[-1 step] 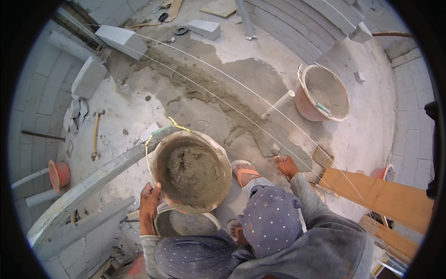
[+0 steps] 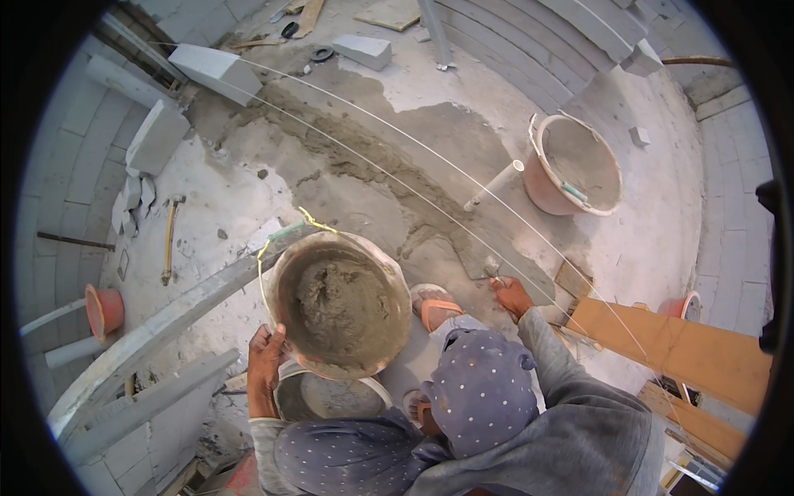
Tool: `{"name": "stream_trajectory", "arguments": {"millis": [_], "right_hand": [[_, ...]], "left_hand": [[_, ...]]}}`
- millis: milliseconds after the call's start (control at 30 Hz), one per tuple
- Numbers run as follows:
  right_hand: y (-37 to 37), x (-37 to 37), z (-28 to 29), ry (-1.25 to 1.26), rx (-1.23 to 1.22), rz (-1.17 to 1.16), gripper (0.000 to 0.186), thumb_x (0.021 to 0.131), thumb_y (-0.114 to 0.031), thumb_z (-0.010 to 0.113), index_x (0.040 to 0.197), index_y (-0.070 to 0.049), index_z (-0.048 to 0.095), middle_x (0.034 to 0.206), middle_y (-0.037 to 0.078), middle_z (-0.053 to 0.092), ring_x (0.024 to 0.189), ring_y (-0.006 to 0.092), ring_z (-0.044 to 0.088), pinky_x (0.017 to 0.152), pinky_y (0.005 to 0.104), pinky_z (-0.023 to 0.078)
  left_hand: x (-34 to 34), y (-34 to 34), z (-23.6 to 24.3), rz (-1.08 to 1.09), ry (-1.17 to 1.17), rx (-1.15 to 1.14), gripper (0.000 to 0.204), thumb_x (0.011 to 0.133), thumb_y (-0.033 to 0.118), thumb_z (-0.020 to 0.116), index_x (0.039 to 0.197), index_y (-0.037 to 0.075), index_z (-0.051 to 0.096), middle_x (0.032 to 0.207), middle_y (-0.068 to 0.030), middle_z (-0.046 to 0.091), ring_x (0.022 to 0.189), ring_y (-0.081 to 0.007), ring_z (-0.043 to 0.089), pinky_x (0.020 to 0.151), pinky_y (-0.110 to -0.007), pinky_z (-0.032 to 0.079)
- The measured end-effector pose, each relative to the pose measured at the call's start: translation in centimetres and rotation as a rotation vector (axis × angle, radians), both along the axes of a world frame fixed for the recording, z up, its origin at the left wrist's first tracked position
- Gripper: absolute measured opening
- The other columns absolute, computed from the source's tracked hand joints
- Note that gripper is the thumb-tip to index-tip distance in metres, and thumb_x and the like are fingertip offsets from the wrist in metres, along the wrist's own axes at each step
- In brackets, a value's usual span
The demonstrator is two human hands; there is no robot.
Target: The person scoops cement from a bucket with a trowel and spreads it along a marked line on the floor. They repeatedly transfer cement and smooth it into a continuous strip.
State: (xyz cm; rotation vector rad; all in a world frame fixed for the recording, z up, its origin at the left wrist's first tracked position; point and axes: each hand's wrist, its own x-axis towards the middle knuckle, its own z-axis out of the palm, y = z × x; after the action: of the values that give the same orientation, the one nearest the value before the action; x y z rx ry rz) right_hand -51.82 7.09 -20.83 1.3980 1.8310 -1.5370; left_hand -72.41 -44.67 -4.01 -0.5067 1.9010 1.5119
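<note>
My left hand (image 2: 265, 364) grips the rim of a bucket of wet grey mortar (image 2: 335, 306), which has a yellow-corded handle and sits above a second bucket (image 2: 335, 397). My right hand (image 2: 511, 296) is closed on the handle of a trowel (image 2: 490, 269), its blade low at the near end of a rough mortar strip (image 2: 372, 165). Two taut white strings (image 2: 463, 171) run diagonally over that strip. A short white pipe (image 2: 495, 186) stands just beyond it. Sandalled feet (image 2: 438, 306) and grey polka-dotted cloth (image 2: 480, 388) are between my arms.
A pink bucket (image 2: 552, 174) stands back right, a red one (image 2: 103, 312) far left. White blocks (image 2: 211, 70) and a hammer-like tool (image 2: 170, 240) lie left and behind. A long beam (image 2: 157, 331) crosses the lower left; orange-brown boards (image 2: 670, 347) lie right. Block walls (image 2: 728, 215) surround the floor.
</note>
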Motion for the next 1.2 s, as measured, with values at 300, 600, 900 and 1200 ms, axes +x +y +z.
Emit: {"name": "stream_trajectory", "arguments": {"millis": [300, 600, 900, 1200], "right_hand": [[-0.4, 2.8, 1.5, 0.126, -0.029, -0.216, 0.037, 0.101, -0.040, 0.062, 0.096, -0.004, 0.066, 0.067, 0.001, 0.054, 0.047, 0.0137, 0.049, 0.043, 0.0325, 0.039], [-4.5, -0.7, 9.1, 0.310, 0.367, 0.441, 0.034, 0.098, -0.030, 0.061, 0.086, 0.002, 0.059, 0.071, 0.025, 0.060, 0.067, 0.0422, 0.057, 0.065, 0.0479, 0.047], [-8.0, -11.5, 16.2, 0.536, -0.028, 1.128, 0.042, 0.102, -0.039, 0.054, 0.095, 0.001, 0.064, 0.078, 0.025, 0.064, 0.073, 0.0409, 0.063, 0.070, 0.0485, 0.047], [-3.6, -5.7, 17.3, 0.242, -0.008, 1.126, 0.051, 0.103, -0.049, 0.051, 0.092, -0.001, 0.065, 0.080, 0.025, 0.064, 0.076, 0.0419, 0.064, 0.071, 0.0481, 0.049]], "left_hand": [[-0.7, 0.4, -0.1, -0.030, 0.011, -0.009, 0.037, 0.100, 0.040, 0.067, 0.118, 0.008, 0.065, 0.102, -0.0007, 0.072, 0.085, -0.0109, 0.068, 0.076, -0.030, 0.059], [-0.9, 2.2, 2.2, -0.061, 0.048, -0.115, 0.034, 0.097, 0.040, 0.071, 0.105, 0.007, 0.066, 0.082, 0.0021, 0.066, 0.073, -0.0081, 0.061, 0.067, -0.029, 0.053], [-1.3, 3.0, 1.2, -0.046, 0.174, -0.266, 0.041, 0.100, 0.042, 0.067, 0.091, 0.002, 0.063, 0.072, -0.0016, 0.059, 0.065, -0.0104, 0.052, 0.059, -0.029, 0.043], [-1.0, 2.9, -2.1, 0.083, 0.252, -0.399, 0.045, 0.100, 0.040, 0.064, 0.084, -0.002, 0.059, 0.074, -0.0066, 0.057, 0.068, -0.0151, 0.049, 0.063, -0.034, 0.044]]}}
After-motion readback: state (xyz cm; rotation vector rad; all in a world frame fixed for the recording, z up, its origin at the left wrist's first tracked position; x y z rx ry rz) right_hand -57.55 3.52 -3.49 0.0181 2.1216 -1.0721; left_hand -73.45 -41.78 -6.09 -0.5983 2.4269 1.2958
